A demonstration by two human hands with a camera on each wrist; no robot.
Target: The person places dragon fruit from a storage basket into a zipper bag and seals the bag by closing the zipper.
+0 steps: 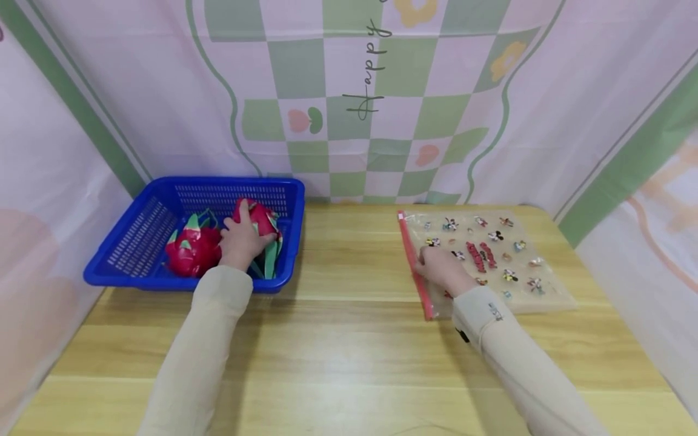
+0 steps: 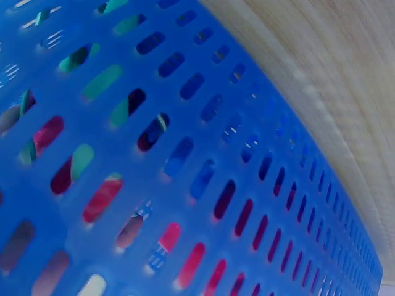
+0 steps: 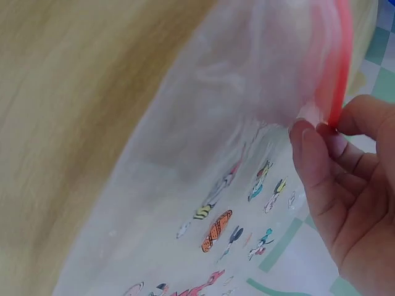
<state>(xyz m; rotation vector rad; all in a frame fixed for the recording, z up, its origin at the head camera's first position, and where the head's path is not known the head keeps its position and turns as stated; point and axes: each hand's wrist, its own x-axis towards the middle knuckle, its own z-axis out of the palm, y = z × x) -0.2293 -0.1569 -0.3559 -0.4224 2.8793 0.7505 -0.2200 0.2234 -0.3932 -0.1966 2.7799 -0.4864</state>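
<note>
A blue plastic basket [image 1: 191, 283] at the left holds two red dragon fruits with green leaf tips. My left hand [image 1: 240, 241] reaches inside and grips the right-hand dragon fruit [image 1: 265, 220], thumb on its near right side and fingers over its far left. The other dragon fruit [image 1: 192, 253] lies just left of that hand. In the left wrist view, the slotted basket wall [image 2: 203, 145] hides most of the hand and fruit. At the right, my right hand [image 1: 443, 266] pinches the red top strip [image 3: 343, 55] of a clear zip bag [image 1: 545, 293] printed with cartoon figures.
The basket and bag lie apart on a light wooden table [image 1: 349, 357]. Behind the table hangs a cloth [image 1: 297, 69] with green and white checks, and more cloth drapes down on both sides.
</note>
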